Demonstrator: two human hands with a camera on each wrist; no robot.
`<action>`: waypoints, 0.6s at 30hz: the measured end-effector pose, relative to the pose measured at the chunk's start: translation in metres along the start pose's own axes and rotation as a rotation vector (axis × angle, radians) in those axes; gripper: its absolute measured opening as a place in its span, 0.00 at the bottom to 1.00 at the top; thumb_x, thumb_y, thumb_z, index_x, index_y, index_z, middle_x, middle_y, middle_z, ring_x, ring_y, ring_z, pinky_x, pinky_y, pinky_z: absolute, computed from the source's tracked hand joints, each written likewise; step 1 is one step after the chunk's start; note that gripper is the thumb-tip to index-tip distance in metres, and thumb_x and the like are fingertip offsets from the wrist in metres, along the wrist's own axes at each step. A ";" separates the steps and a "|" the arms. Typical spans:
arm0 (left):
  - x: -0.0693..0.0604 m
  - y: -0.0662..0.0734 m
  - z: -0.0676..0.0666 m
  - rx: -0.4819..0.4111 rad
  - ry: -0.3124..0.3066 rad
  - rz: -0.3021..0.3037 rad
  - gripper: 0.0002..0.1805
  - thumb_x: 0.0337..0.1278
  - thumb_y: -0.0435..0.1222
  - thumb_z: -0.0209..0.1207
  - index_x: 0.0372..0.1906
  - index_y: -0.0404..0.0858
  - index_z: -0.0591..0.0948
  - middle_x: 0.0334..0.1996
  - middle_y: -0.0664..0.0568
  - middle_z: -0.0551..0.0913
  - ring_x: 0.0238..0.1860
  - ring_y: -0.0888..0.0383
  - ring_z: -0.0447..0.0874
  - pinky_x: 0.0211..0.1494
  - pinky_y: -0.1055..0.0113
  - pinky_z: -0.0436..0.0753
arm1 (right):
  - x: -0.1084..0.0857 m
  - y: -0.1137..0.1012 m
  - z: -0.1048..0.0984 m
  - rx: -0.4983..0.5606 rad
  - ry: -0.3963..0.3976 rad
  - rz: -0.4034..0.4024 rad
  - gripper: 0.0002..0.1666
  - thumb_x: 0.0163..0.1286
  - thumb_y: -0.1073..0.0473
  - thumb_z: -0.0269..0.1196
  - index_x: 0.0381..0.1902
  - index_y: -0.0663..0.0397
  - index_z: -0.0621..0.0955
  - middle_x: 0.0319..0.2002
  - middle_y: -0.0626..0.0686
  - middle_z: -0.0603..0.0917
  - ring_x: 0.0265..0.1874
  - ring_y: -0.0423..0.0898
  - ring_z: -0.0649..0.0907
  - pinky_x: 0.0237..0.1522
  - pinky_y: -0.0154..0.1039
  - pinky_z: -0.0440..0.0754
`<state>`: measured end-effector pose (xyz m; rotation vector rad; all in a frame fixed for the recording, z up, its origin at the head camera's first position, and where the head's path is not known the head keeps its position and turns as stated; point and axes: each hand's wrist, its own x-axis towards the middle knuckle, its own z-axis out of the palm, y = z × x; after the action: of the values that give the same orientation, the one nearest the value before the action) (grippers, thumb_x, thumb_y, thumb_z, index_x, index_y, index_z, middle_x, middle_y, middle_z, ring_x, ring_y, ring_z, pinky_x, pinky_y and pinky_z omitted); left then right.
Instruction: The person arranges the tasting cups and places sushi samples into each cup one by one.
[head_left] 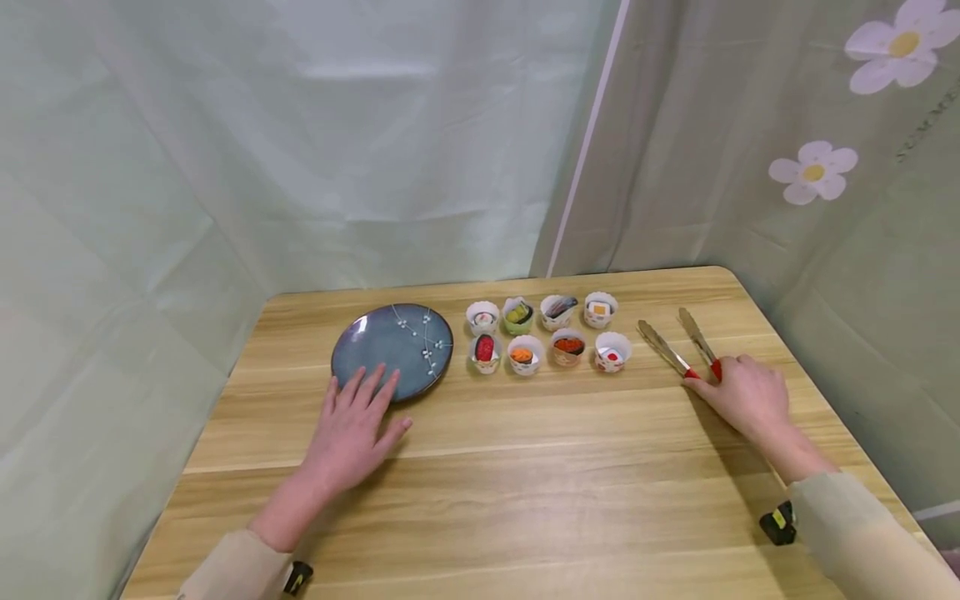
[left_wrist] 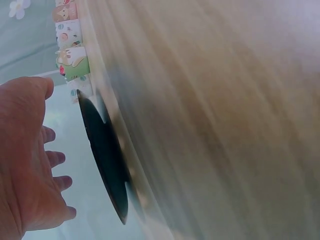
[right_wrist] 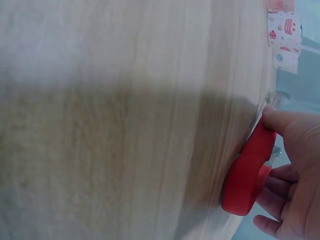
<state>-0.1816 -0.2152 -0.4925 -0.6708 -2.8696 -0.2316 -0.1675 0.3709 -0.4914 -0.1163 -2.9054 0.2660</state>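
Note:
My left hand (head_left: pixel 351 433) is spread palm down, its fingertips over the near edge of a dark blue plate (head_left: pixel 375 350) with a white blossom pattern. In the left wrist view, the fingers (left_wrist: pixel 55 159) look apart from the plate (left_wrist: pixel 102 160) and hold nothing. At the right side of the table, my right hand (head_left: pixel 750 396) grips metal tongs (head_left: pixel 663 343) by their red handles. The tongs' arms stand spread, tips pointing away from me. The right wrist view shows the thumb on one red handle (right_wrist: pixel 245 175) and the other fingers curled on the far side.
Several patterned paper cups (head_left: pixel 524 354) stand in two rows between plate and tongs, each holding a small sushi-like piece, such as a red-topped one (head_left: pixel 485 347). The wooden table (head_left: pixel 525 500) backs onto a pale curtain (head_left: pixel 420 167), with more curtain at both sides.

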 end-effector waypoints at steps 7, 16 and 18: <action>0.000 0.000 0.001 -0.011 -0.006 -0.013 0.41 0.72 0.59 0.53 0.80 0.41 0.62 0.78 0.40 0.58 0.77 0.34 0.50 0.77 0.32 0.41 | 0.002 0.001 0.004 0.028 -0.007 0.026 0.36 0.63 0.30 0.68 0.27 0.56 0.68 0.22 0.56 0.71 0.22 0.57 0.73 0.24 0.51 0.65; 0.002 -0.001 -0.001 -0.010 -0.018 -0.030 0.42 0.72 0.60 0.52 0.81 0.43 0.60 0.79 0.40 0.57 0.78 0.34 0.48 0.77 0.31 0.40 | -0.002 -0.019 -0.001 -0.002 -0.019 -0.046 0.58 0.65 0.26 0.63 0.72 0.69 0.67 0.61 0.76 0.71 0.60 0.77 0.65 0.62 0.77 0.55; 0.004 -0.001 -0.002 -0.001 -0.018 -0.028 0.42 0.72 0.61 0.52 0.81 0.43 0.60 0.79 0.40 0.57 0.78 0.34 0.48 0.77 0.31 0.41 | -0.005 -0.028 -0.001 -0.005 -0.007 -0.105 0.57 0.66 0.26 0.62 0.73 0.67 0.67 0.64 0.74 0.70 0.64 0.76 0.63 0.67 0.77 0.49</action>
<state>-0.1853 -0.2147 -0.4902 -0.6357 -2.8976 -0.2325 -0.1640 0.3428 -0.4863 0.0367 -2.9072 0.2411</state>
